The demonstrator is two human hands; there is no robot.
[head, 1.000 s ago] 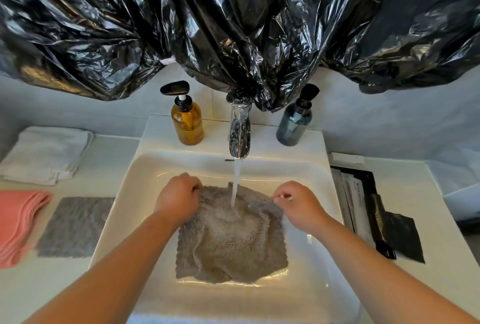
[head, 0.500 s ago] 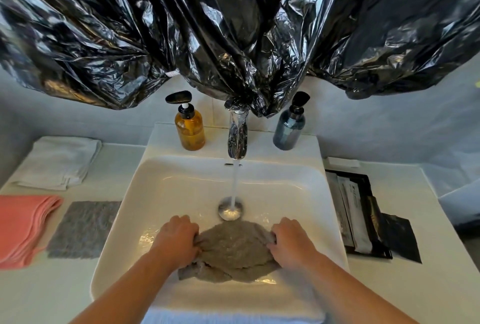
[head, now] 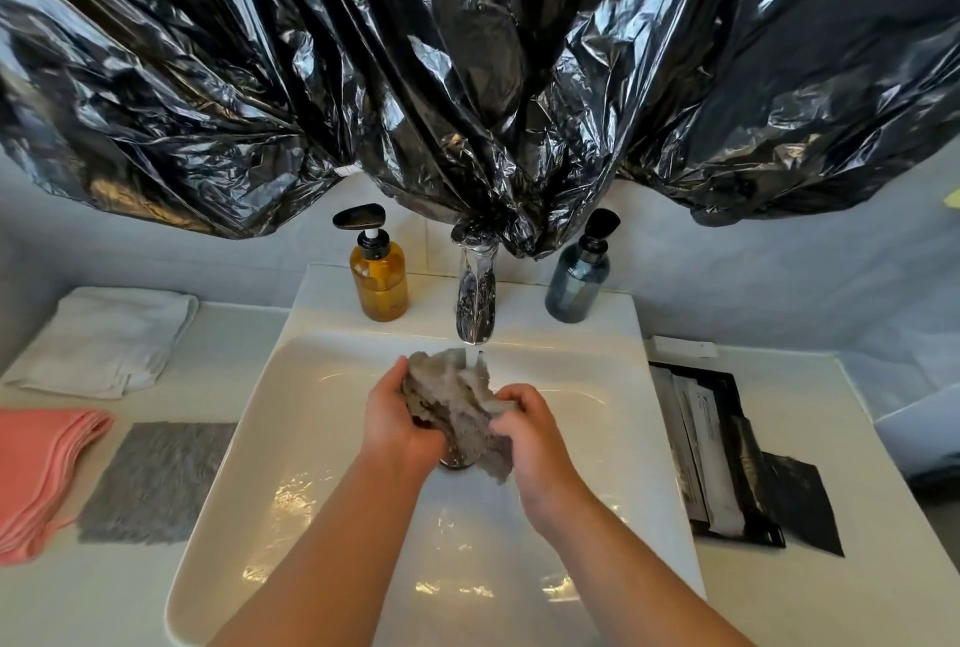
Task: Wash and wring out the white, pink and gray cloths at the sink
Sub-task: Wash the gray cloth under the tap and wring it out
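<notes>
Over sink (head: 322, 438), black plastic (head: 467, 75) above, L hand (head: 395, 420) & R hand (head: 532, 436) grips clench gray cloth (head: 457, 399).

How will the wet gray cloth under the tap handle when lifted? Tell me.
Likely floppy: the gray cloth sits crumpled between the left hand and right hand, a corner drooping. Probably heavy for its size and dripping, since the faucet runs onto it.

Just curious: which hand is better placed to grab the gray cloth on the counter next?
Probably the left hand: the flat gray cloth lies on that hand's side of the sink. The right hand must reach across the sink. Both grip the wet cloth.
</notes>
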